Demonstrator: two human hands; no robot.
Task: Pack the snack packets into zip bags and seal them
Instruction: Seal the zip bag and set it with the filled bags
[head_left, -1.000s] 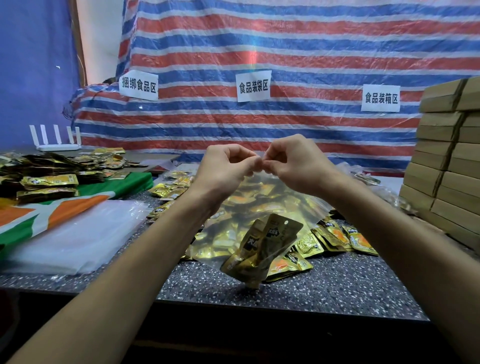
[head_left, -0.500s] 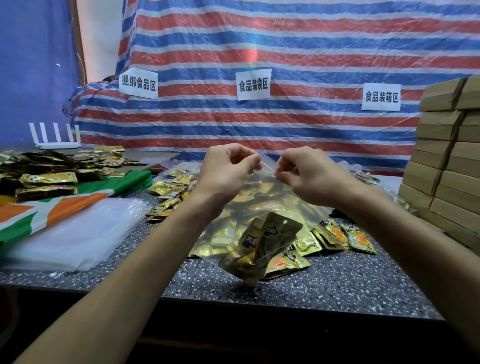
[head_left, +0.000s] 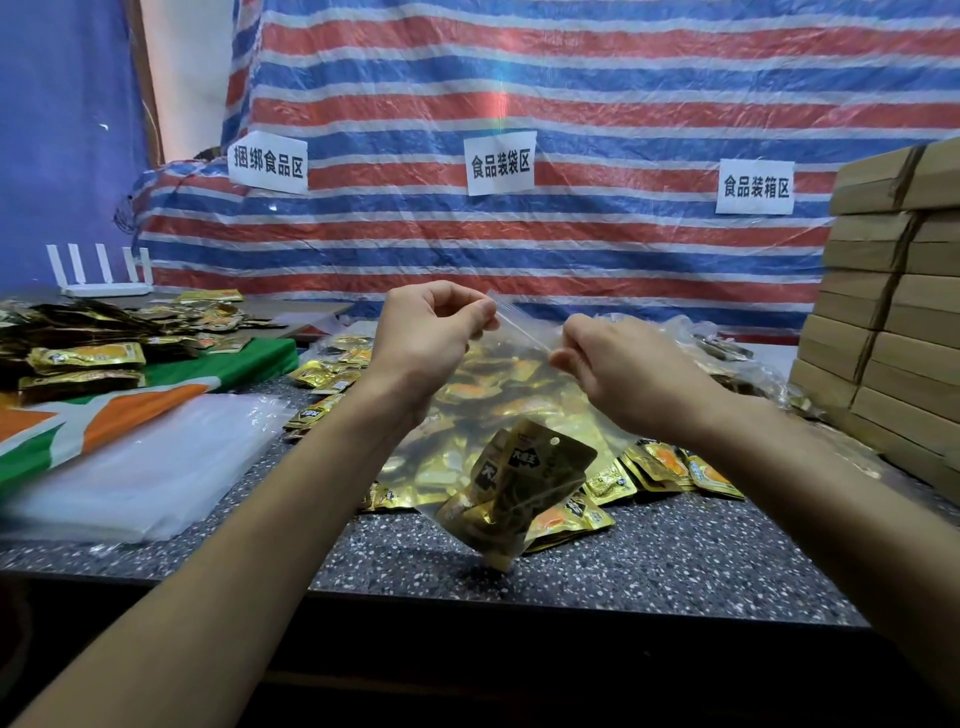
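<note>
Pinching the top strip of a clear zip bag (head_left: 511, 410), the left hand (head_left: 431, 338) holds its upper left corner between thumb and curled forefinger, a narrow grip closed on plastic alone. The right hand (head_left: 623, 369) pinches the same strip lower and to the right, its grip equally tight, so the strip runs slanted between the two. The bag hangs clear above the bench (head_left: 675, 566), with several gold snack packets (head_left: 524, 483) bunched in its lowest corner. Whether the strip between the hands is pressed closed cannot be told. The right fingertips are hidden behind the knuckles, and both forearms are cut off at the lower frame edge. A heap of loose packets (head_left: 670, 467) lies on the bench behind the bag, partly blurred through the plastic. To the left lies a flat stack of empty clear bags (head_left: 135, 467), reaching close to the bench's front edge. Stacked cardboard cartons (head_left: 893, 322) stand at the right, cut off by the frame. Bare speckled surface lies between the hanging bag and the front edge.
</note>
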